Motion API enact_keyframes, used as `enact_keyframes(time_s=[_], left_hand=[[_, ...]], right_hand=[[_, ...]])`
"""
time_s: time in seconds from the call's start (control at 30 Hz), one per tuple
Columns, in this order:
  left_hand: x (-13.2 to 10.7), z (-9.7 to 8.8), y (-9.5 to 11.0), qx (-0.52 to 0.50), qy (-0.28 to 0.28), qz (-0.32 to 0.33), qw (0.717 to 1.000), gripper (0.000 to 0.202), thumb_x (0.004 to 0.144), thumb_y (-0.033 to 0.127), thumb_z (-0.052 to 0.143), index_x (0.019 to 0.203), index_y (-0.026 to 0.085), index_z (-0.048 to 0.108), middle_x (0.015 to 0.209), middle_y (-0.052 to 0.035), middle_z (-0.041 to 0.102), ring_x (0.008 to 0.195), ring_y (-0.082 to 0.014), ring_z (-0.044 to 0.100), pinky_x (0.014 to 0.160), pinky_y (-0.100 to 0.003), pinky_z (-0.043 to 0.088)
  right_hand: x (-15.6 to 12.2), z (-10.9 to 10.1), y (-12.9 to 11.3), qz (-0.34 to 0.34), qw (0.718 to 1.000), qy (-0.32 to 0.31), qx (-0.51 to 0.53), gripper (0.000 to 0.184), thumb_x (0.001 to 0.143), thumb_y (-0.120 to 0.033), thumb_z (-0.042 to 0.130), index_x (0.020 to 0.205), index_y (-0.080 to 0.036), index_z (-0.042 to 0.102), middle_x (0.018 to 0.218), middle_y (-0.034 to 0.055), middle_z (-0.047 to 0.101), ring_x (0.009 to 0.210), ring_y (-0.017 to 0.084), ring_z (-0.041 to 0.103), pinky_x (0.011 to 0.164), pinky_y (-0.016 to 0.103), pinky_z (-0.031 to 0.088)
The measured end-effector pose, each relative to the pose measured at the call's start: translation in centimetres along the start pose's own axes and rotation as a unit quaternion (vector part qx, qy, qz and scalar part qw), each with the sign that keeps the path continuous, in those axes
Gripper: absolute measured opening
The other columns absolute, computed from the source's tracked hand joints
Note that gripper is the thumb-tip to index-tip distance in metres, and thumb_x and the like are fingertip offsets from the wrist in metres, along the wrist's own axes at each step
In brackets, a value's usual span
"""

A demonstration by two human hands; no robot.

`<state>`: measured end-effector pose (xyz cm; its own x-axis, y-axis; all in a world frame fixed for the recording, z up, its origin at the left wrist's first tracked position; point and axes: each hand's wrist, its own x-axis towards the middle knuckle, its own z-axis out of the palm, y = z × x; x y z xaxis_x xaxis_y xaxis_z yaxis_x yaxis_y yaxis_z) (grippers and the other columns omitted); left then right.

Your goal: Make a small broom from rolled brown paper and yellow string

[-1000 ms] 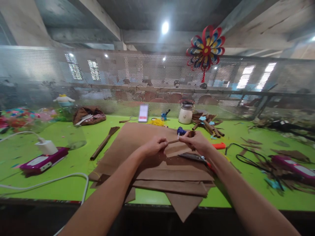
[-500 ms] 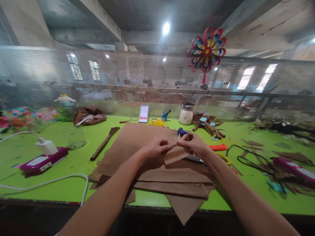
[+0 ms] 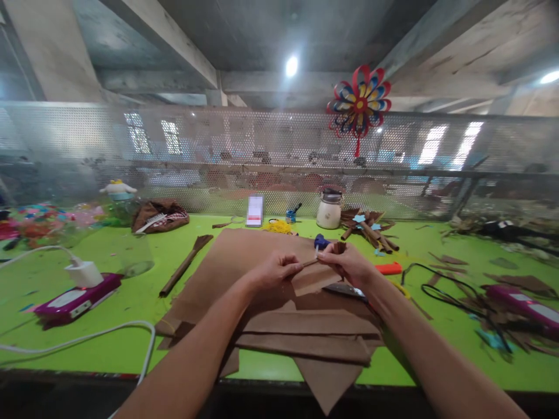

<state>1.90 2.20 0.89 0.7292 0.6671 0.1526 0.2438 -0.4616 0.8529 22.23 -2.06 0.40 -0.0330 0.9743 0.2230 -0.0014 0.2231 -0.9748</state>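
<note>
A thin, rolled strip of brown paper [image 3: 311,263] runs between my two hands above the brown paper sheets [image 3: 236,256]. My left hand [image 3: 276,269] pinches one end of it between thumb and fingers. At the other end, my right hand [image 3: 348,263] grips the strip, with its dark, fringed tip showing above the fingers. Just behind the right fingertips is a blue tool [image 3: 322,241] with a pale tip, possibly a glue gun; whether it touches the hand I cannot tell. Below the right hand, a metal blade [image 3: 343,289] lies on the paper, partly hidden.
A finished brown roll [image 3: 186,266] lies left of the sheets. Behind them stand a phone [image 3: 255,210], yellow strands [image 3: 279,226], a blue jar [image 3: 290,216] and a white jar [image 3: 329,210]. Several paper rolls [image 3: 373,233] lie right. Purple power strips [image 3: 78,299] and cables flank both sides.
The view has tilted up a little, so the table sits lower in the picture. Both hands keep their hold on the paper strip, with only slight finger movement.
</note>
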Motion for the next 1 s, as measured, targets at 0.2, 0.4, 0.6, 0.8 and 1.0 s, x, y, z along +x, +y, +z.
enact_keyframes(time_s=[0.2,0.4,0.6,0.8,1.0], left_hand=[[-0.6,-0.4,0.5,-0.116,-0.024,-0.009,0.993,0.030,0.075,0.043,0.056,0.074,0.013,0.054,0.058,0.0034,0.046,0.051,-0.0068,0.041,0.051,-0.020,0.032],[-0.8,-0.1,0.6,-0.242,-0.096,-0.012,0.966,0.031,0.074,0.044,0.058,0.078,0.014,0.051,0.062,0.0029,0.048,0.050,-0.0060,0.043,0.049,-0.019,0.032],[-1.2,0.8,1.3,-0.280,-0.121,-0.004,0.952,0.029,0.075,0.041,0.060,0.082,0.013,0.055,0.068,-0.0019,0.058,0.058,-0.0087,0.051,0.057,-0.022,0.036],[-1.2,1.0,1.4,-0.308,-0.074,-0.061,0.947,0.029,0.072,0.038,0.062,0.089,0.014,0.060,0.081,-0.0067,0.062,0.068,-0.0124,0.055,0.065,-0.026,0.041],[-0.4,0.0,1.3,-0.341,0.011,-0.069,0.937,0.037,0.071,0.048,0.059,0.087,0.015,0.060,0.078,-0.0040,0.060,0.067,-0.0119,0.055,0.062,-0.024,0.042]], right_hand=[[0.0,-0.2,-0.6,-0.008,0.996,0.048,0.070,0.032,0.068,-0.044,0.065,0.063,-0.013,0.060,0.048,-0.0033,0.045,0.040,0.005,0.034,0.037,0.019,0.023],[-0.9,0.3,-0.9,0.001,0.991,-0.093,0.092,0.039,0.060,-0.033,0.072,0.093,-0.014,0.065,0.066,0.0032,0.061,0.052,0.010,0.051,0.046,0.021,0.037],[-1.5,1.4,-0.9,-0.010,0.985,-0.161,0.056,0.026,0.064,-0.032,0.070,0.077,-0.010,0.064,0.049,-0.0042,0.043,0.041,0.003,0.030,0.040,0.019,0.021],[-1.7,1.5,-1.8,-0.031,0.987,-0.148,-0.057,0.033,0.069,-0.044,0.064,0.063,-0.014,0.051,0.049,-0.0064,0.035,0.044,0.004,0.026,0.043,0.021,0.019],[-1.6,1.4,-1.6,-0.040,0.975,-0.153,-0.158,0.033,0.071,-0.046,0.060,0.062,-0.015,0.051,0.049,-0.0064,0.036,0.044,0.005,0.029,0.044,0.021,0.021]])
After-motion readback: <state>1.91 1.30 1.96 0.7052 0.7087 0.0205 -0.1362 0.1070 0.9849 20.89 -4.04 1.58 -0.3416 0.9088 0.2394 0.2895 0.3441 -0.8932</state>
